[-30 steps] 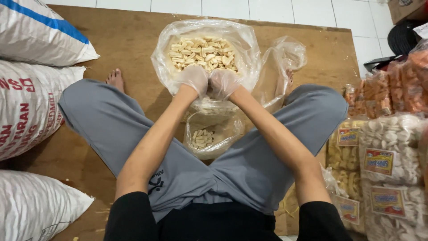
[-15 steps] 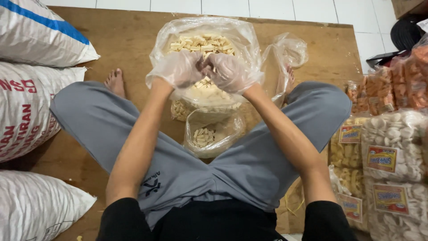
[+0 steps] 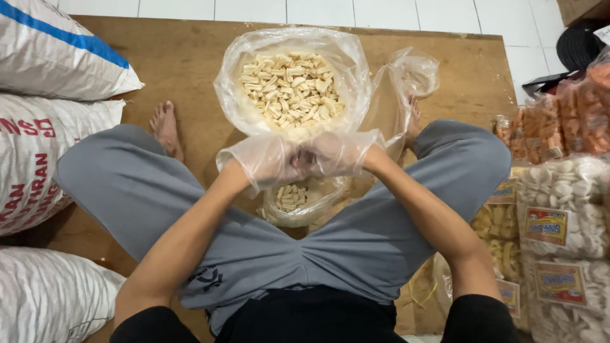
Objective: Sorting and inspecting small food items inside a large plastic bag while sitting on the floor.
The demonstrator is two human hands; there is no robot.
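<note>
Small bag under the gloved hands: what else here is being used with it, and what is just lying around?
In use: left hand and right hand, both gloved, together over the small bag; big bag of pale crackers.

Lying about: white sacks, packed snack bags, empty clear bag.

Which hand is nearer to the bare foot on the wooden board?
Left. The left hand sits just right of the bare foot, while the right hand is farther right, beyond the left hand.
</note>
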